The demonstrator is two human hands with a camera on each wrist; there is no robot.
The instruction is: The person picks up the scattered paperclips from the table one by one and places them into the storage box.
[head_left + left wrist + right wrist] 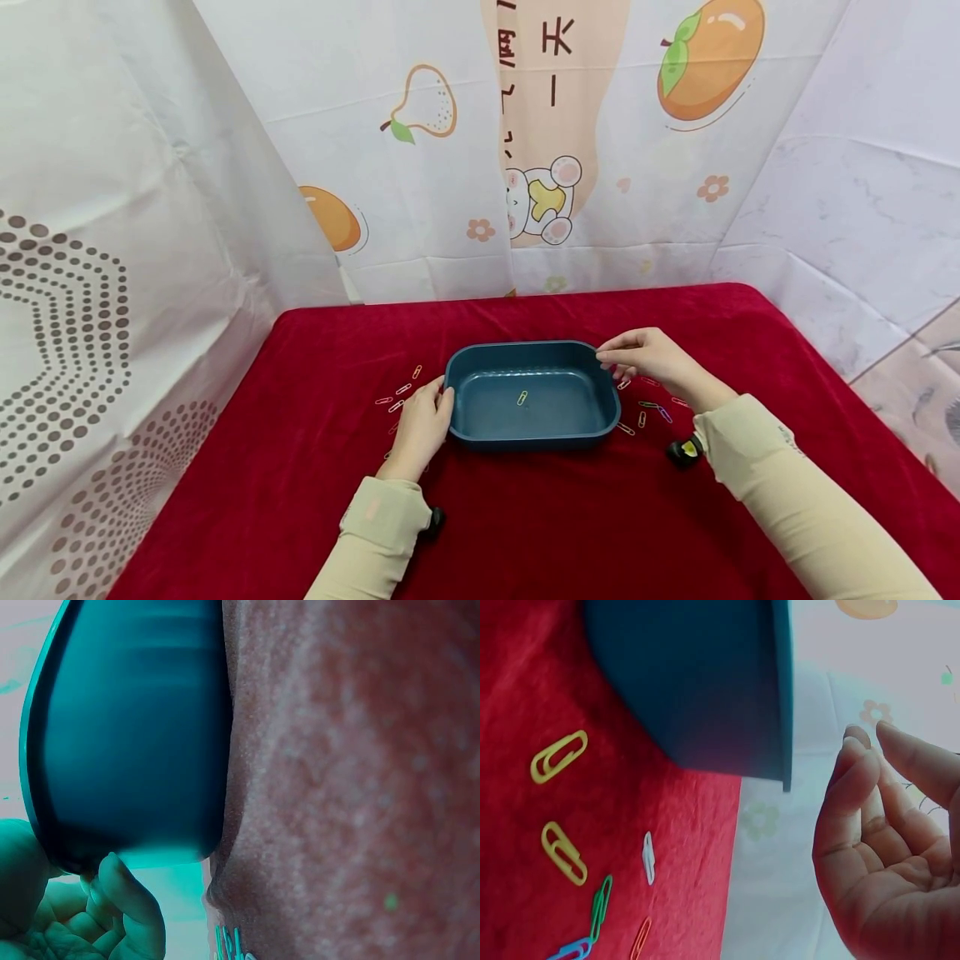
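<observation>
A dark blue rectangular plastic tub (534,350) sits on the red cloth, with one yellow paper clip (522,398) lying on its floor. My left hand (425,423) grips the tub's left end, thumb over the rim; in the left wrist view its fingers (131,900) curl against the outside wall. At the tub's right end is my right hand (647,357), raised near the rim's far corner. From the right wrist, that hand (896,847) appears beside the rim with a small gap between thumb and fingertips, and nothing shows between them.
Loose paper clips lie on both sides of the tub: several to the left, such as a clip (403,389), and several to the right, including yellow (565,853), green (601,907) and white (648,858) ones. Printed curtains (442,192) stand behind the red table (360,342).
</observation>
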